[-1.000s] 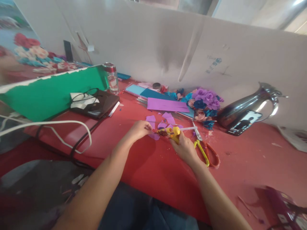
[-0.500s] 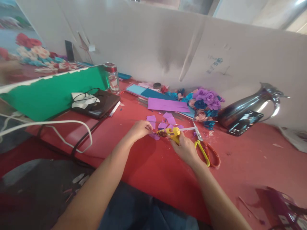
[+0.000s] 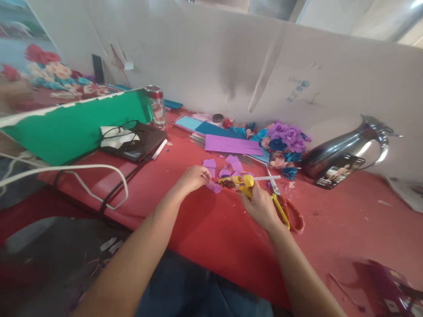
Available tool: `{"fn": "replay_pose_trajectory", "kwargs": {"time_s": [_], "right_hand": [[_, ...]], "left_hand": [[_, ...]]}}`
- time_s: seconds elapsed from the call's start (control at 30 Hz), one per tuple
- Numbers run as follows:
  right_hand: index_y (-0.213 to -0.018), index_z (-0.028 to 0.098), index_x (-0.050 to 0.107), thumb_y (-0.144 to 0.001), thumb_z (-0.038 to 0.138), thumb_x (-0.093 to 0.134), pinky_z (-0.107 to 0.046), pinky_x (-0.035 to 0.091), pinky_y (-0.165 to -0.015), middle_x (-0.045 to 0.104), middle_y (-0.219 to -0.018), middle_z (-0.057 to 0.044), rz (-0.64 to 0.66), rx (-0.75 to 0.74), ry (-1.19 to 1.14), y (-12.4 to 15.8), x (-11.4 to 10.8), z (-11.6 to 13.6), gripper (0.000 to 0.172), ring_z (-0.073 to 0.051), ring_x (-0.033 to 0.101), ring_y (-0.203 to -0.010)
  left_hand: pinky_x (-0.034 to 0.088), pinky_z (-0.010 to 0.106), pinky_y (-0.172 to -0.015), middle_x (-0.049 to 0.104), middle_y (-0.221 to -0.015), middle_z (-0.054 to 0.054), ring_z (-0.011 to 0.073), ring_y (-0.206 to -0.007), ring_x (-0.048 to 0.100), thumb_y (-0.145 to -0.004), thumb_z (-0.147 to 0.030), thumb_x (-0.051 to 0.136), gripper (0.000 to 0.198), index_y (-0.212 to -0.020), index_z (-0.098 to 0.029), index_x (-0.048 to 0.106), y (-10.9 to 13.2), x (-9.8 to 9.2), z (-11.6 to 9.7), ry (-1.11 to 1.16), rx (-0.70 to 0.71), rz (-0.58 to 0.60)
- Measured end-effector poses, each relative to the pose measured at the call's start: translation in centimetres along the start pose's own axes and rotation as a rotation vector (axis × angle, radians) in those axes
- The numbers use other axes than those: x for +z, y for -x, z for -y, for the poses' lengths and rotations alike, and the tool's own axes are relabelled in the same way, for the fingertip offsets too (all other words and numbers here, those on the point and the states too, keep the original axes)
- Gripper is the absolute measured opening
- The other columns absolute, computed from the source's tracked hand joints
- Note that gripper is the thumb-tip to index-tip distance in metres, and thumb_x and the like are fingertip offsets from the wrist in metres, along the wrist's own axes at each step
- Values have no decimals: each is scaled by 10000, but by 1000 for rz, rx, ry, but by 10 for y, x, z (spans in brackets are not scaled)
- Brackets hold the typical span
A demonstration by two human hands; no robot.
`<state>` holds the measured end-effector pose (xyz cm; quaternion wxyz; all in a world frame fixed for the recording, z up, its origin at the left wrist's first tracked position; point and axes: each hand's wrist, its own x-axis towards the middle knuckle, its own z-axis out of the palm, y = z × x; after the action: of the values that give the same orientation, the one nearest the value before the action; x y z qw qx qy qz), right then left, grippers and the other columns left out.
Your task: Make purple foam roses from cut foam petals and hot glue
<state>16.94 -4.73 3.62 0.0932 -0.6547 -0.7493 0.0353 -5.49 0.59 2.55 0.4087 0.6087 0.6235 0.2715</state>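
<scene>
My right hand (image 3: 261, 204) is wrapped round a yellow glue gun (image 3: 243, 181), its nozzle end pointing left and a white glue stick (image 3: 268, 178) poking out of its back. Across from the nozzle, my left hand (image 3: 195, 178) pinches a small purple paper petal (image 3: 214, 187) between thumb and fingertips. Several cut purple paper pieces (image 3: 235, 164) lie on the red table just beyond both hands. Scissors with yellow and orange handles (image 3: 287, 213) rest beside my right wrist, their blades partly hidden.
Purple paper strips (image 3: 231, 144) and a bunch of paper flowers (image 3: 286, 136) lie at the back. A metal jug (image 3: 343, 143) leans there with a phone (image 3: 340, 171) against it. Left are a glass bottle (image 3: 157, 108), eyeglasses (image 3: 122, 130), a green panel (image 3: 79, 123) and a white cable (image 3: 112, 169).
The glue gun in my right hand has shifted slightly right, its nozzle now a little farther from my left fingers. My left hand keeps its pinch on the petal.
</scene>
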Motion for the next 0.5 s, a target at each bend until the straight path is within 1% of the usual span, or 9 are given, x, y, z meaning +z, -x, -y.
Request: {"fn": "replay_pose_trajectory", "kwargs": {"time_s": [0.13,0.27,0.4,0.5], "right_hand": [[-1101,124,492,-887,347,468,-278,332,-541,708,-815,-111,2,-34,25,1,3,0,310,-270,683,-729],[-1116,120,488,-882,342,474,-278,334,-539,711,-815,-111,3,-60,55,2,5,1,323,-269,682,-723],[-1111,118,495,-882,340,466,-276,337,-533,709,-807,-111,-10,-60,60,2,4,2,320,-263,680,-712],[-1097,122,505,-878,342,473,-275,333,-531,707,-794,-105,-4,-77,73,2,3,1,313,-258,676,-695]], "left_hand": [[402,265,-604,679,-668,37,183,-678,626,-599,-176,682,88,-685,-168,665,-1,1,0,17,-7,-9],[396,267,-605,667,-625,29,173,-635,606,-546,-166,727,121,-645,-164,657,1,1,-3,61,-28,-18],[381,262,-586,659,-610,30,167,-615,593,-561,-153,710,96,-645,-158,665,2,1,-5,57,-43,-23],[381,258,-582,665,-625,32,169,-626,597,-550,-171,727,123,-659,-160,672,1,1,-2,57,-31,-16]]}}
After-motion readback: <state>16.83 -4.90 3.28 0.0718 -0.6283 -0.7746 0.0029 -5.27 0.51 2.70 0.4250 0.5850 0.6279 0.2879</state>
